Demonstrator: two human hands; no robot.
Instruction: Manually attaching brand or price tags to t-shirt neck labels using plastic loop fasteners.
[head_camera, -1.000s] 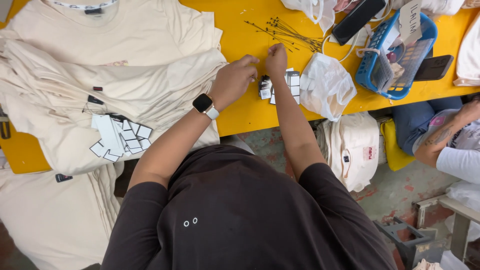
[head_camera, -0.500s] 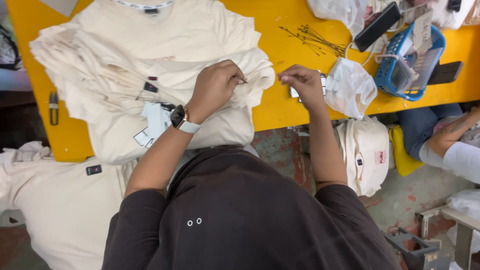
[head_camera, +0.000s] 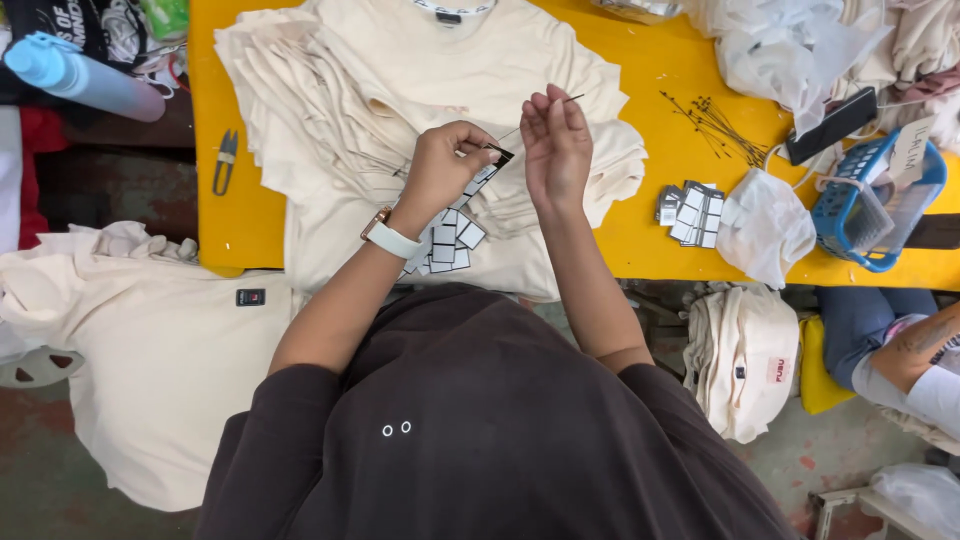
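My left hand (head_camera: 447, 165) is closed on a small black-and-white tag (head_camera: 492, 165) above a stack of cream T-shirts (head_camera: 400, 90) on the yellow table (head_camera: 660, 90). My right hand (head_camera: 555, 145) pinches a thin dark fastener pin (head_camera: 560, 102) that sticks up from its fingertips, just right of the tag. Several more loose tags (head_camera: 445, 240) lie on the shirts under my left wrist, which wears a watch with a white strap.
A second pile of tags (head_camera: 690, 210), a bundle of dark pins (head_camera: 720, 125), a white plastic bag (head_camera: 765, 225), a phone (head_camera: 832, 125) and a blue basket (head_camera: 880, 200) sit to the right. Small snips (head_camera: 226, 160) lie at left. Cream shirts (head_camera: 150, 340) hang lower left; another person's arm (head_camera: 920, 370) at right.
Both hands have come together over the shirt stack: the right hand left the tag pile at the right and now holds a pin, the left hand holds a tag. The view shifted left.
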